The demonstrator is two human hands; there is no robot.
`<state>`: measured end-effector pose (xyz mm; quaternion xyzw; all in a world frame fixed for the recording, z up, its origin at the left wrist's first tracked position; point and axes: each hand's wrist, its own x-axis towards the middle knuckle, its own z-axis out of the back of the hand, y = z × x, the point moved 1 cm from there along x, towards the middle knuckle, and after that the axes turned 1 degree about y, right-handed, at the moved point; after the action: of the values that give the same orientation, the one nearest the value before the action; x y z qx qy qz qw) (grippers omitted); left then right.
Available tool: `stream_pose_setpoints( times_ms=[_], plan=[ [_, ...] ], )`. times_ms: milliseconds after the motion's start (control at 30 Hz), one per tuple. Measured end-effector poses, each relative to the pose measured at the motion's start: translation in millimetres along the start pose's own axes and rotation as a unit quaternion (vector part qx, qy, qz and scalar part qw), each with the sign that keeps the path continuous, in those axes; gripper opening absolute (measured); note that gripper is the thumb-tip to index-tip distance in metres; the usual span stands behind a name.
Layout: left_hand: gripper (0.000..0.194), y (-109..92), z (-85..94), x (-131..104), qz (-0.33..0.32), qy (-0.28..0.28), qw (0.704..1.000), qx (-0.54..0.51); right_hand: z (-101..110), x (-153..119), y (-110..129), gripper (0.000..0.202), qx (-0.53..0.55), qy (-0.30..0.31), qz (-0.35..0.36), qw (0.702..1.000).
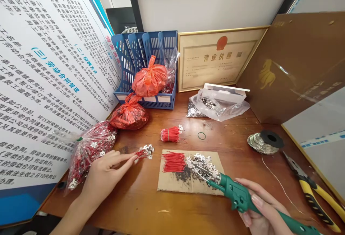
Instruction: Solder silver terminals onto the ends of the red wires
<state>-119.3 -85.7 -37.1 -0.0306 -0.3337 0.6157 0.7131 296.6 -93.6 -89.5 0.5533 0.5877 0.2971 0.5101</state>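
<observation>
My left hand [109, 170] pinches a small bunch of red wires with silver metal tabs [147, 151] at their ends, left of the cardboard. In my right hand [258, 206] is a green soldering tool [238, 195], its tip over the metal tabs on the cardboard. The cardboard piece [167, 185] bears a row of red wires [174, 162] and a heap of silver tabs [203, 165], with dark smudges around them. Behind it lies a banded bundle of red wires [169, 134].
A clear bag of red-wired parts [91, 148] and red bags [129, 114] stand left, near a blue file rack [161, 102]. A green rubber band [201, 136] lies mid-table. At right are a solder wire spool [265, 142] and pliers [309, 188]; a plastic bag of metal parts [215, 105] is behind.
</observation>
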Motion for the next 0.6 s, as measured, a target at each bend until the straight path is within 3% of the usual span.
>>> stream_pose_setpoints(
  times_ms=[133, 300, 433, 533, 600],
  plan=[
    [0.032, 14, -4.7, -11, 0.067, 0.01, 0.997, 0.024, -4, 0, 3, 0.038, -0.001, 0.005, 0.001, 1.0],
    [0.034, 10, -12.8, -13, 0.08, -0.003, 0.995, 0.061, -13, -3, 10, 0.037, 0.016, -0.008, 0.013, 1.0],
    [0.031, 1, -12.2, -9, 0.046, 0.003, 0.998, 0.052, -19, -5, 13, 0.039, 0.047, -0.023, 0.014, 0.999],
    [0.025, -15, -8.1, -1, -0.01, -0.006, 0.999, 0.033, -18, -4, 14, 0.042, 0.062, -0.031, 0.007, 0.998],
    [0.034, -30, -9.5, 8, -0.07, 0.021, 0.997, 0.014, -16, -2, 14, 0.043, 0.074, -0.035, 0.004, 0.997]
  ],
)
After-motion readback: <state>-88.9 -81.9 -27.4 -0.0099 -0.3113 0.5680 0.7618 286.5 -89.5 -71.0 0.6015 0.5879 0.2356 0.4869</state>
